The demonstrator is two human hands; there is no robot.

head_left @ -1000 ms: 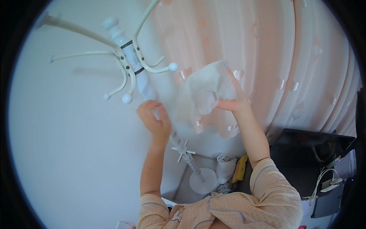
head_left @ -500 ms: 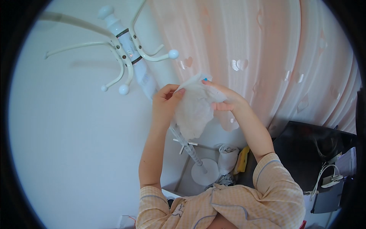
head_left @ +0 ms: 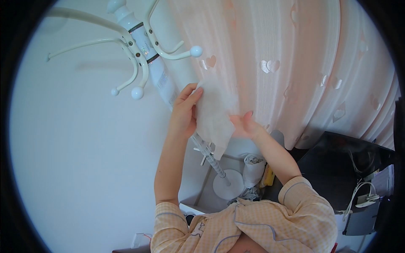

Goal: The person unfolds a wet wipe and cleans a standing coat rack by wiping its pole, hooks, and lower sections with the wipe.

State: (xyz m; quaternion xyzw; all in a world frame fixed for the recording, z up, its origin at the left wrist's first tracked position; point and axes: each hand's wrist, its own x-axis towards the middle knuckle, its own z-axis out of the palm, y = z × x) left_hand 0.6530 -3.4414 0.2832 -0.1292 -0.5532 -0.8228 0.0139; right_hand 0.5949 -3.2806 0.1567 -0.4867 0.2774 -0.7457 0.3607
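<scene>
A thin, slightly see-through white sheet [head_left: 214,113] hangs in front of me, creased and narrowing to a corner at its lower end. Whether it is tissue, cloth or plastic I cannot make out. My left hand [head_left: 184,110] pinches its upper left edge between thumb and fingers. Low on the sheet's right side is my right hand [head_left: 244,126], blurred by motion, thumb raised and fingers apart. Its fingertips are close to the edge of the sheet; contact is unclear.
A white coat stand [head_left: 158,74] with curved hooks leans across the view, its round base [head_left: 228,184] on the floor. Pink curtains [head_left: 274,84] hang behind. At right is a black screen [head_left: 335,164] with cables [head_left: 356,194]; near the base stand a white roll [head_left: 254,170] and a yellow object [head_left: 268,175].
My right hand has let go of the sheet's top right part and moved down. The sheet now hangs narrower from my left hand, which has risen slightly.
</scene>
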